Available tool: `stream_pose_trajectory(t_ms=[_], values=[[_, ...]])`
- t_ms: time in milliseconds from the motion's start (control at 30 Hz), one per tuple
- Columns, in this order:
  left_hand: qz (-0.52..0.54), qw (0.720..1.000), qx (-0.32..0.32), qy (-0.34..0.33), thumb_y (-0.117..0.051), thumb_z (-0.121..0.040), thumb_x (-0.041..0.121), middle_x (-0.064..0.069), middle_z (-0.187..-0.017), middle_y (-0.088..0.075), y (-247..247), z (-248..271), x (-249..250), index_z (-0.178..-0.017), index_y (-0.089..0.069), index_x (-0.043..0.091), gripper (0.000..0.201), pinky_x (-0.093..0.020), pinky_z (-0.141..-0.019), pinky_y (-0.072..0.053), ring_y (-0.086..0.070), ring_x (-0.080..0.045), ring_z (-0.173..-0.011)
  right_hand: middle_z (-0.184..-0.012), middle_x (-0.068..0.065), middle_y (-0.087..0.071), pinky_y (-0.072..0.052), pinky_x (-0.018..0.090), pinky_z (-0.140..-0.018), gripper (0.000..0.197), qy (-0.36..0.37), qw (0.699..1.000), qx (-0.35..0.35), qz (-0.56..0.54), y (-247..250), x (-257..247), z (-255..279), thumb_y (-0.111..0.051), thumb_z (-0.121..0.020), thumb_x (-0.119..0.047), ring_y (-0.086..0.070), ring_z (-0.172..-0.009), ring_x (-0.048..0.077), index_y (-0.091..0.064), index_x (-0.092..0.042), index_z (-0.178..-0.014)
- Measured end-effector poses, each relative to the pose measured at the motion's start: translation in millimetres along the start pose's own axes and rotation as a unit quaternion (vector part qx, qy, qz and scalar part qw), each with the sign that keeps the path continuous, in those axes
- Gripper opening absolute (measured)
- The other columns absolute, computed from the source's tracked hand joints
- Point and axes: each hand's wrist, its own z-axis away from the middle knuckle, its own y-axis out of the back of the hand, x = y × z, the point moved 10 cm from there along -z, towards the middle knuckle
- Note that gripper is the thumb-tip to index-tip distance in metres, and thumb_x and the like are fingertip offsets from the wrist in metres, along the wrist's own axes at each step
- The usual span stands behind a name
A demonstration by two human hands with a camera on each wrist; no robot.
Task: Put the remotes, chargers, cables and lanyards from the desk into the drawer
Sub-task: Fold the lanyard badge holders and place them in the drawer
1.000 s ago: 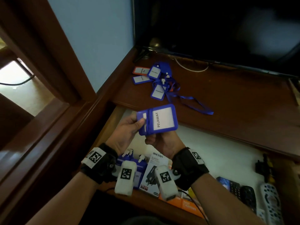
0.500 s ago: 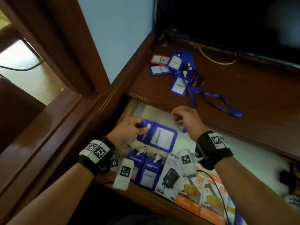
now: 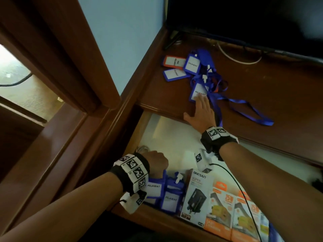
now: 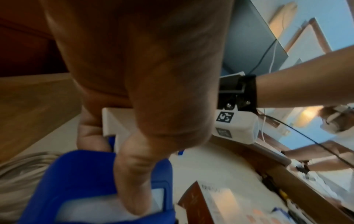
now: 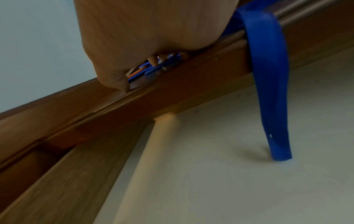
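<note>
My left hand (image 3: 157, 162) is low in the open drawer (image 3: 174, 137), at its front left. Its curled fingers pinch a blue badge holder (image 4: 76, 181) by the white clip; the head view hides most of that holder. Two more blue holders (image 3: 170, 198) stand beside it. My right hand (image 3: 201, 109) lies flat on the desk (image 3: 262, 88), straight fingers touching a blue "PELAWAT" badge holder (image 3: 198, 91). Behind it lies a pile of badge holders and lanyards (image 3: 190, 65). A blue lanyard strap (image 5: 268, 75) hangs over the desk edge into the drawer.
Boxed chargers, a black-and-white one (image 3: 199, 194) and orange ones (image 3: 222, 206), line the drawer front. A coiled grey cable (image 3: 142, 148) sits at the drawer's left side. A dark TV (image 3: 244, 18) stands behind the desk with a white cable (image 3: 241, 59) under it. A wooden frame rises on the left.
Both hands held the blue badge holders above the drawer. My left hand has lowered them to the front left of the drawer; my right hand let go and reached up to the desk pile.
</note>
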Motion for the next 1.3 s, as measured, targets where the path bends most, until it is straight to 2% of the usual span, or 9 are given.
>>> stream_pose_trajectory(t_ms=[100,233,333,500,800,900,1067,1233,1300], values=[[-0.035,0.999,-0.014,-0.012,-0.052,-0.086,0.007,-0.006,-0.058,-0.044,-7.8,-3.7,4.3,-0.060,-0.046,0.006,0.026,-0.031,-0.056,-0.039,-0.041,-0.020,-0.051,-0.162,0.003,-0.005,-0.014,0.050,-0.117,0.096,0.008,0.999,0.004,0.041,-5.5,2.3,9.7,-0.063,-0.081,-0.053,0.000,-0.149,0.020,-0.011,-0.017,-0.153],[-0.055,0.997,-0.048,0.005,-0.051,-0.089,0.010,-0.006,-0.063,-0.045,-18.8,-8.7,3.9,-0.064,-0.049,0.008,0.026,-0.036,-0.066,-0.047,-0.051,-0.025,-0.064,-0.159,0.004,-0.011,-0.021,0.050,-0.114,0.112,0.020,0.993,0.000,0.120,-11.7,8.4,32.0,-0.069,-0.069,-0.062,-0.010,-0.145,0.028,-0.008,-0.021,-0.153],[-0.062,0.997,-0.047,0.012,-0.054,-0.090,0.010,-0.018,-0.086,-0.062,-16.6,-8.2,5.0,-0.091,-0.064,-0.004,0.017,-0.038,-0.074,-0.050,-0.062,-0.034,-0.091,-0.147,0.006,-0.032,-0.035,0.047,-0.103,0.090,0.022,0.993,0.036,0.114,-4.4,17.2,45.4,-0.074,-0.070,-0.044,-0.031,-0.127,0.034,-0.032,-0.020,-0.146],[-0.063,0.997,-0.031,0.040,-0.056,-0.092,0.016,-0.019,-0.111,-0.063,-22.5,-13.1,6.2,-0.105,-0.062,-0.002,0.023,-0.032,-0.071,-0.044,-0.061,-0.033,-0.100,-0.102,0.013,-0.059,-0.050,0.046,-0.070,0.047,0.065,0.984,0.163,0.018,25.3,29.1,59.7,-0.070,-0.059,0.006,-0.049,-0.086,0.038,-0.068,-0.008,-0.103],[-0.048,0.994,0.037,0.094,-0.070,-0.082,0.035,-0.012,-0.116,-0.061,-19.9,-12.1,-2.5,-0.116,-0.056,0.010,0.044,-0.038,-0.080,-0.048,-0.060,-0.029,-0.103,-0.083,0.010,-0.061,-0.032,0.027,-0.075,0.033,0.072,0.980,0.179,-0.056,53.5,47.8,78.1,-0.064,-0.060,0.013,-0.051,-0.074,0.035,-0.073,-0.007,-0.085],[0.001,0.989,0.099,0.109,-0.070,-0.080,0.042,-0.007,-0.125,-0.050,-5.3,-8.5,-4.3,-0.127,-0.045,0.017,0.059,-0.041,-0.090,-0.046,-0.053,-0.027,-0.113,-0.090,0.012,-0.066,-0.036,0.024,-0.080,0.027,0.017,0.972,0.194,-0.134,77.1,63.2,91.6,-0.064,-0.072,0.007,-0.058,-0.087,0.034,-0.073,-0.004,-0.094],[0.131,0.949,0.274,0.089,-0.065,-0.083,0.038,-0.001,-0.141,-0.032,60.0,0.0,13.4,-0.137,-0.034,0.022,0.065,-0.036,-0.093,-0.043,-0.041,-0.020,-0.123,-0.089,0.007,-0.069,-0.037,0.016,-0.069,0.014,-0.070,0.937,0.219,-0.262,115.8,92.2,120.2,-0.067,-0.086,-0.010,-0.060,-0.080,0.016,-0.071,-0.006,-0.100],[0.198,0.834,0.514,-0.003,-0.077,-0.069,0.027,-0.002,-0.145,-0.031,166.4,32.3,53.8,-0.139,-0.035,0.018,0.082,-0.031,-0.105,-0.026,-0.033,-0.023,-0.131,-0.081,0.007,-0.069,-0.056,0.047,-0.074,0.008,-0.055,0.924,0.178,-0.335,153.4,81.6,145.6,-0.069,-0.086,-0.011,-0.066,-0.078,0.026,-0.067,-0.019,-0.084],[0.224,0.811,0.534,-0.081,-0.079,-0.063,0.022,0.000,-0.140,-0.041,198.1,38.0,76.7,-0.136,-0.039,0.022,0.083,-0.028,-0.105,-0.029,-0.038,-0.017,-0.128,-0.082,0.013,-0.068,-0.057,0.048,-0.071,0.009,-0.051,0.913,0.173,-0.367,174.2,77.7,158.9,-0.067,-0.086,-0.008,-0.067,-0.078,0.032,-0.066,-0.017,-0.084]])
